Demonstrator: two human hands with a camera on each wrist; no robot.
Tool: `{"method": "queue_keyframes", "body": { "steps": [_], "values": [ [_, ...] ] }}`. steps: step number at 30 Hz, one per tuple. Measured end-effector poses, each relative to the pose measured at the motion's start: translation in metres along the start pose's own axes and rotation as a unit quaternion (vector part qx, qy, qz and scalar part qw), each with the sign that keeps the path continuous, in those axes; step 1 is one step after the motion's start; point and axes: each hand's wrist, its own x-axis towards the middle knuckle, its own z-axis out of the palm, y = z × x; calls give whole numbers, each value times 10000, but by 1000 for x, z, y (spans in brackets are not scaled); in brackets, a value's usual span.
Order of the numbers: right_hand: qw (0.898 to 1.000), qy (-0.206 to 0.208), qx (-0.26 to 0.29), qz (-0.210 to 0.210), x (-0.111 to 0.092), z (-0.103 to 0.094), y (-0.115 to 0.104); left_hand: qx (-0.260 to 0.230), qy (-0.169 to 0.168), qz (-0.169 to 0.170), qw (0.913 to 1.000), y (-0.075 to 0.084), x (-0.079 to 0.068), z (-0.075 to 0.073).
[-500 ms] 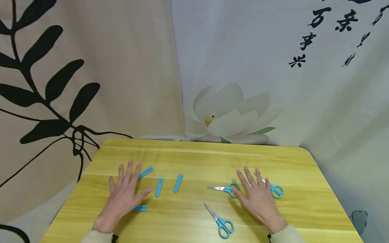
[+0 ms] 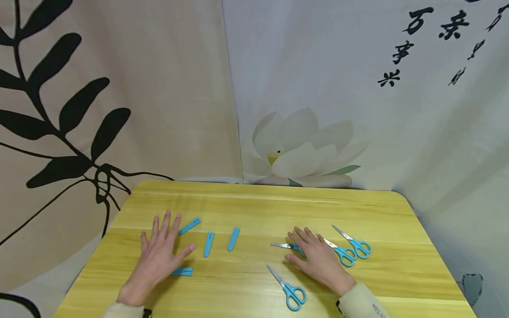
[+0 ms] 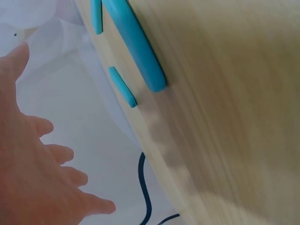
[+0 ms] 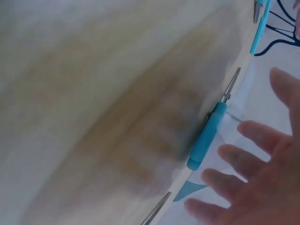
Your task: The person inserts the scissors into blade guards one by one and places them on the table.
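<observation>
My left hand hovers over the table's left side, fingers spread, holding nothing. Around it lie several flat light-blue strips, each with a small slot near one end: one by the fingertips, one partly behind the thumb side, and an upright pair to the right. On the other side my right hand hangs palm down, fingers extended, above blue-handled scissors whose handles it partly hides. In the right wrist view, scissors show beyond the fingertips.
Two more pairs of blue-handled scissors lie side by side right of my right hand. Another pair rests near the front edge. The wooden table backs onto hanging printed curtains.
My right hand has moved left, uncovering scissors on its right and covering the handles of the pair on its left. My left hand has shifted slightly left.
</observation>
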Motion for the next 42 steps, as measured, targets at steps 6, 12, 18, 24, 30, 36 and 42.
{"method": "queue_keyframes", "body": {
  "steps": [6,12,18,24,30,36,42],
  "values": [
    [9998,48,191,-41,8,0,3,-76,-72,-102,9999,-4,-4,1],
    [9988,221,13,-435,11,-2,5,-177,-84,-204,9996,-8,-10,2],
    [9962,392,-269,-724,7,-5,9,-256,-75,-162,9995,-11,-12,4],
    [9951,372,-405,-822,6,-6,12,-194,-82,-2,9998,-10,-4,5],
    [9952,365,-349,-842,6,-7,11,-184,-181,122,9996,-11,8,3],
    [9962,452,-225,-711,3,-6,7,-270,-363,235,9987,-18,28,3],
    [9953,597,-184,-740,-2,-2,2,-217,-656,483,9964,-26,45,6]
  ]
}}
